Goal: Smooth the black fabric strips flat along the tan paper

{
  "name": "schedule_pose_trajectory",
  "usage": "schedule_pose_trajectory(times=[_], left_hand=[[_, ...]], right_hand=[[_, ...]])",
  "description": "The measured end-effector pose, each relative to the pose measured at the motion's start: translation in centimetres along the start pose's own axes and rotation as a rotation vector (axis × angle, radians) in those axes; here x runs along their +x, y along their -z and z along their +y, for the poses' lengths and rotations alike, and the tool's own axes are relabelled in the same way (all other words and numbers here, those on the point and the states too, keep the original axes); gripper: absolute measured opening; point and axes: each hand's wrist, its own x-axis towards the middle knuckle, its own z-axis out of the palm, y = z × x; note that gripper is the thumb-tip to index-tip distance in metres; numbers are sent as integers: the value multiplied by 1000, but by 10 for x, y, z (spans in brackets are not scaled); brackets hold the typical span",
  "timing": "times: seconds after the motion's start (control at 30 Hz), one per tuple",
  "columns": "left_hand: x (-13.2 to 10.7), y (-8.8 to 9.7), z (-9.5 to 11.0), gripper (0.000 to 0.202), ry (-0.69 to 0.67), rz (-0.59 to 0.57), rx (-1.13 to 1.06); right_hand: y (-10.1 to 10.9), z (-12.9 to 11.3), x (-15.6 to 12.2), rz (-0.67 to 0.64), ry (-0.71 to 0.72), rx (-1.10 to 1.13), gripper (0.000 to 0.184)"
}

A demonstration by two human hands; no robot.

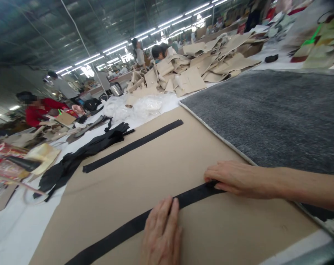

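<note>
A long black fabric strip (122, 230) runs slantwise over a beige sheet (144, 173). My left hand (161, 233) lies on the strip's middle, fingers stretched out and pressing down. Farther right, my right hand (231, 178) pinches the same strip near its right end, where the cloth bunches slightly under the fingers. That end is partly hidden by the hand. Beyond both hands, a second black strip (133, 145) lies flat on the sheet, touched by neither.
A dark grey felt-like panel (288, 114) with a pale edge borders the sheet on the right. Loose black strips (86, 151) are heaped at left, near a tool with a black handle (23, 163). Beige cut pieces (191, 75) pile up behind. A person in red (35, 112) works at far left.
</note>
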Motion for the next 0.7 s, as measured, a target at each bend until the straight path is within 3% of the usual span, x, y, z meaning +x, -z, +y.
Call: schedule_pose_trajectory(times=[0.1, 0.2, 0.37, 0.47, 0.53, 0.63, 0.7], left_hand=[[-50, 8, -31, 65, 91, -86, 227], [-80, 22, -53, 64, 101, -200, 250], [-91, 47, -106, 58, 102, -350, 165], [-89, 61, -134, 51, 155, -347, 155], [-81, 68, -129, 45, 175, -248, 99], [-59, 71, -83, 40, 225, 21, -96], [-44, 65, -45, 39, 85, -3, -245]], right_hand=[[-6, -7, -6, -16, -78, 76, 18], [-13, -26, -8, -24, -104, 155, 19], [-33, -70, 5, 13, -107, 225, 16], [-45, -88, 19, -42, -198, 270, 20], [-51, -94, 26, -60, -210, 321, 22], [-59, -97, 30, -35, -167, 346, 22], [-64, -95, 28, 0, -138, 298, 22]])
